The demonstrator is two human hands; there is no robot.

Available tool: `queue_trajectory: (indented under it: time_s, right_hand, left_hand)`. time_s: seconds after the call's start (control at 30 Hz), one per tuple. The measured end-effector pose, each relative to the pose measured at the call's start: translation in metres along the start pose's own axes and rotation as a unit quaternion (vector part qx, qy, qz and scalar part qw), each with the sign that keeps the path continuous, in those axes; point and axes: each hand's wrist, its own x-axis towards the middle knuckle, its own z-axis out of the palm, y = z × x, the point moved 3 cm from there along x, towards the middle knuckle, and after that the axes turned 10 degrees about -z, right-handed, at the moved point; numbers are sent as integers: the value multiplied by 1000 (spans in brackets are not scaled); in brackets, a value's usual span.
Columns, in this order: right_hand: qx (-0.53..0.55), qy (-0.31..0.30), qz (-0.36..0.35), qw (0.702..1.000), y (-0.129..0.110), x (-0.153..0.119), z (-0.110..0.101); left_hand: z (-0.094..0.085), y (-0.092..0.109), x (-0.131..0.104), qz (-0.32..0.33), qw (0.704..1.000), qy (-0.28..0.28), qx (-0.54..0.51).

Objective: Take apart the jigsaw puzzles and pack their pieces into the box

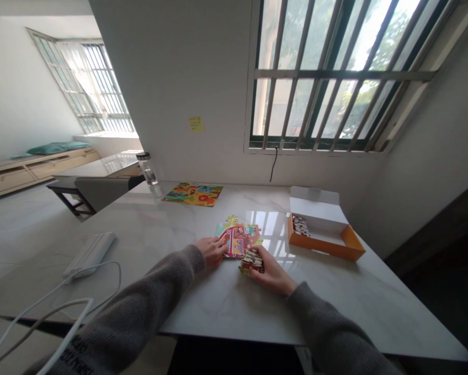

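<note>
A partly joined jigsaw puzzle [238,238] with a colourful picture lies flat on the white marbled table [148,260]. My left hand [211,251] rests at its lower left edge, fingers laid out over the border pieces. Just below the puzzle's lower right corner, my right hand [273,273] is closed round a stack of puzzle pieces [251,261], thumb on the near side. The stack's piece edges face up, and part of it is hidden by my fingers.
An orange box [323,247] with its white lid raised stands at the right, a row of pieces [300,226] inside. A picture sheet [195,194] lies at the back, beside a water bottle [147,169]. A white power strip [90,254] with cables sits at the left.
</note>
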Motion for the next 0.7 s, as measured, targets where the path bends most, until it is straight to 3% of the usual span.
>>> queue_trajectory:
  time_s: [0.37, 0.47, 0.57, 0.7]
  right_hand:
    - [2, 0, 4, 1000, 5, -2, -1]
    - [12, 0, 11, 1000, 7, -2, 0]
    - [18, -1, 14, 1000, 11, -2, 0]
    - [19, 4, 7, 1000, 13, -3, 0]
  left_hand:
    - [9, -15, 1, -9, 998, -3, -54]
    - [6, -18, 0, -30, 995, 27, -94]
    - [4, -23, -1, -73, 976, 63, -193]
    - [-4, -27, -6, -163, 926, 104, -323]
